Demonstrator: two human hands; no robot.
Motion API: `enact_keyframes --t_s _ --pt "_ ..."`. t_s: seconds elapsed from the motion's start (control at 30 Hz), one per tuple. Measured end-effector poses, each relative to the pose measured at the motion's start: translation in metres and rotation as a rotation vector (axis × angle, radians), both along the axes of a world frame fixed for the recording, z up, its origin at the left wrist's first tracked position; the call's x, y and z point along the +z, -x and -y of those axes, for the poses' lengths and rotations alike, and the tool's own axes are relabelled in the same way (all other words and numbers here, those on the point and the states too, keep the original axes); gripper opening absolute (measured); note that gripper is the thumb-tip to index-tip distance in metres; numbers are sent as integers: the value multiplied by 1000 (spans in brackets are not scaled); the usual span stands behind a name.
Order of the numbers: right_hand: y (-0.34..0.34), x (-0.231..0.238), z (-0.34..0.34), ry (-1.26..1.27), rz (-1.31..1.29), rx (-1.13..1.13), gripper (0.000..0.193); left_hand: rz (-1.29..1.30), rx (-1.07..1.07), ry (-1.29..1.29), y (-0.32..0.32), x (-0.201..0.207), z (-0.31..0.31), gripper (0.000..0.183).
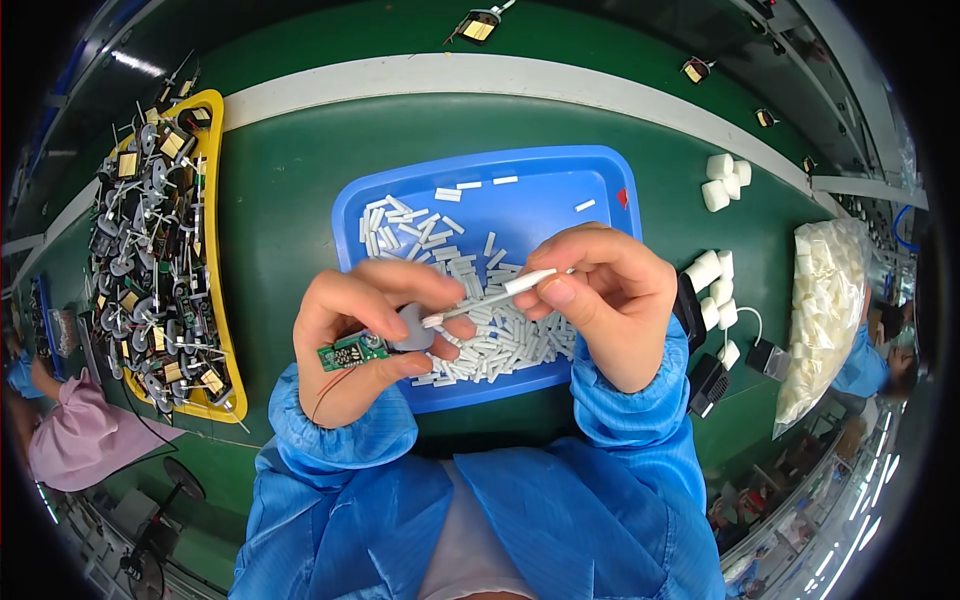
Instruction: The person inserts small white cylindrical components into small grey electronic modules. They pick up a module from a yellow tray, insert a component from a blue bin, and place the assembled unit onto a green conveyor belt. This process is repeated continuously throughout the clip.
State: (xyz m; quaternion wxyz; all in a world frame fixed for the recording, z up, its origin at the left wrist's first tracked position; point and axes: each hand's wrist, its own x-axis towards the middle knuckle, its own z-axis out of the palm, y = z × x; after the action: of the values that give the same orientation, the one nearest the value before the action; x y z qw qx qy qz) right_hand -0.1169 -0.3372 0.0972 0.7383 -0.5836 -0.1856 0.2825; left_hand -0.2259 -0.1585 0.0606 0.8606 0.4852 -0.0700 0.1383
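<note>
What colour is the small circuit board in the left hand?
The circuit board held in the left hand is green; the head view shows it clearly.

Both blue-sleeved forearms rise from the lower edge to mid-frame; the left hand (365, 335) is curled closed, the right hand (610, 300) pinches with fingertips, knuckles up.

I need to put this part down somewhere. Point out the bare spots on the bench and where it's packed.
Bare green mat lies between the yellow tray and the blue tray; more lies right of the blue tray, below the white blocks. The blue tray's upper right corner is nearly bare. Crowded: the yellow tray's heaped parts, and the white tubes under both hands.
</note>
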Motion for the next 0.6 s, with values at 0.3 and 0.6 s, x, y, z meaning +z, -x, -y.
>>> enact_keyframes --t_s 0.3,0.6 --pt "1 -2 8 20 30 -37 16 8 -5 -1 -1 -1 -1 31" --pt "9 0 -3 233 361 131 8 42 15 -214 3 4 5 39"
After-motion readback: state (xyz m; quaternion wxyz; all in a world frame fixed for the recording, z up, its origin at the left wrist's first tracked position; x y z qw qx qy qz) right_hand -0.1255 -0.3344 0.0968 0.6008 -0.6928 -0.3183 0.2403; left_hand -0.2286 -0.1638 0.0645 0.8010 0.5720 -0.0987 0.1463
